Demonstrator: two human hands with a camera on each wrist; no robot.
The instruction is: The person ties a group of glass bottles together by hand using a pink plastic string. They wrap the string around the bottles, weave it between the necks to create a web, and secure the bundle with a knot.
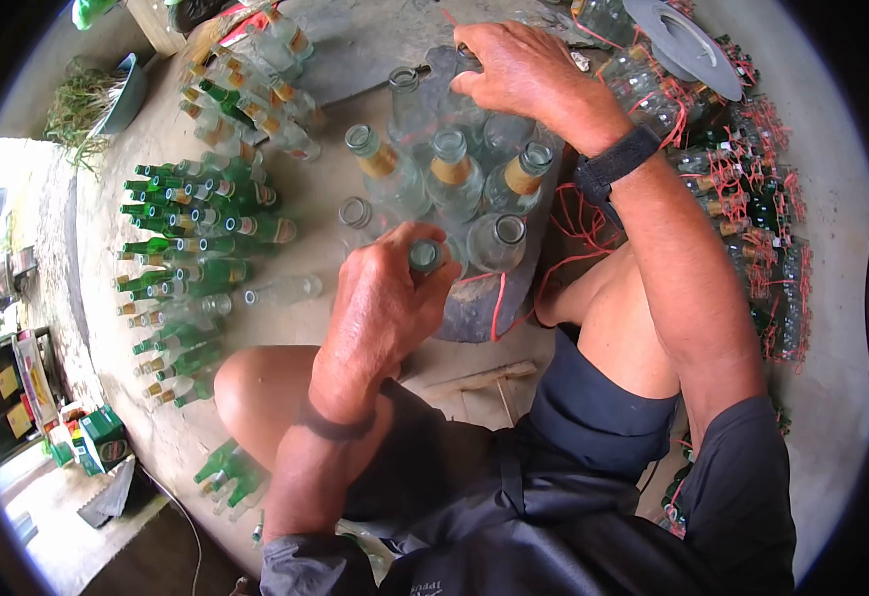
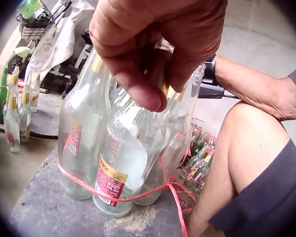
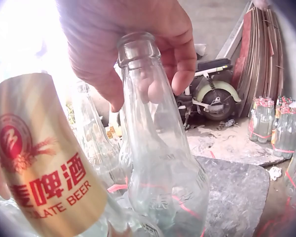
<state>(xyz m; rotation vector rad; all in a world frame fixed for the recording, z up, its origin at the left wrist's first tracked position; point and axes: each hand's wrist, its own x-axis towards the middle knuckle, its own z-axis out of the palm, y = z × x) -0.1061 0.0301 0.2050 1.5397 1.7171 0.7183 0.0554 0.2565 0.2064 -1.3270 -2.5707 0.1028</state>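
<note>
A cluster of clear glass beer bottles [image 1: 451, 179] stands on a dark slab [image 1: 464, 323], with red twine [image 2: 133, 199] looped around their lower bodies. At the cluster's near side, my left hand [image 1: 380, 293] grips one beer bottle [image 1: 425, 255] by its neck; the thumb and fingers close round it from above. My right hand [image 1: 529, 70] reaches over to the far side, its curled fingers round the top of a clear bottle [image 3: 158, 128]. Gold neck labels show on several bottles, and a gold label [image 3: 49, 153] fills the left of the right wrist view.
Rows of green and clear bottles [image 1: 196, 238] stand on the floor to the left, with another group [image 1: 255, 89] farther back. Twine-tied bundles [image 1: 752, 228] line the right side. Loose red twine [image 1: 588, 223] lies beside the slab. A motor scooter [image 3: 214, 94] stands beyond.
</note>
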